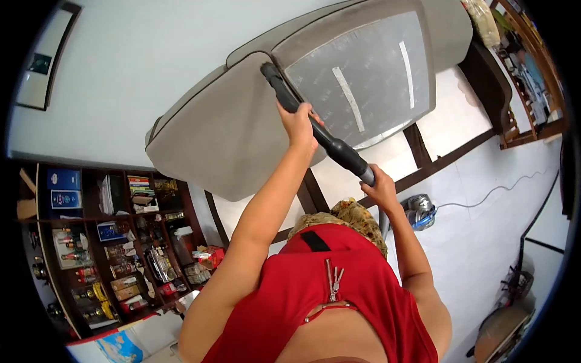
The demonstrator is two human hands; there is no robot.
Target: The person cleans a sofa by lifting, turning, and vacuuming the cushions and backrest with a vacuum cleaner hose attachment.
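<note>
My left hand (299,126) is closed around the upper part of a black vacuum cleaner wand (333,147). Lower down, my right hand (381,184) grips the same wand near its grey end. The narrow nozzle (270,71) rests at the seam between two sofa back cushions. One is a plain grey-brown cushion (224,133) on the left; the other is a cushion with a grey underside (375,72) bearing two white strips.
A dark shelf unit (88,219) full of books, bottles and boxes stands at the left. The vacuum canister (420,212) is on the pale floor at the right, with a grey cord (484,196) trailing away. A wooden rack (532,136) stands at the upper right.
</note>
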